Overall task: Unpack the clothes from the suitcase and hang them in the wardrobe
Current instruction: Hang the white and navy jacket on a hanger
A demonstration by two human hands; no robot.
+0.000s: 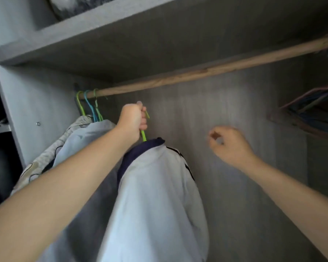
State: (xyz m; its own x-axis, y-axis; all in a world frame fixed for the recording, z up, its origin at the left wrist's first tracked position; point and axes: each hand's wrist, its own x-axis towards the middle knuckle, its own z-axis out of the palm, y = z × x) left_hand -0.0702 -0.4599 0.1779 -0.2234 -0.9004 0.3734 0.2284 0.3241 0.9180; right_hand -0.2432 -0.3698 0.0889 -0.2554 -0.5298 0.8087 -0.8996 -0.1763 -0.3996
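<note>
In the lower middle of the frame hangs a white shirt (155, 201) with a dark collar and dark stripes on the shoulder. It sits on a green hanger (143, 135), of which only the neck and a part of the hook show. The left hand (133, 121) is closed around this neck, just above the collar, and carries the whole shirt. The right hand (229, 144) is in the middle right of the frame, apart from the shirt; its fingers are loosely curled and it holds nothing.

Behind the left arm, in the left part of the frame, some clothes (80, 140) already hang close together on green and blue hangers (89, 106). Their hooks sit at the left end of the wooden rod (206, 72), which runs from there up to the upper right corner. In the far right, a bundle of empty hangers (314, 110) hangs from the same rod. A grey shelf (102, 38) lies above the rod.

The step in hand seems to be the hanging of this shirt. The hook is below the rod and not yet on it. The next move probably calls for lifting the hook over the rod, to the right of the other hooks, and then letting go. The suitcase is not in view.
</note>
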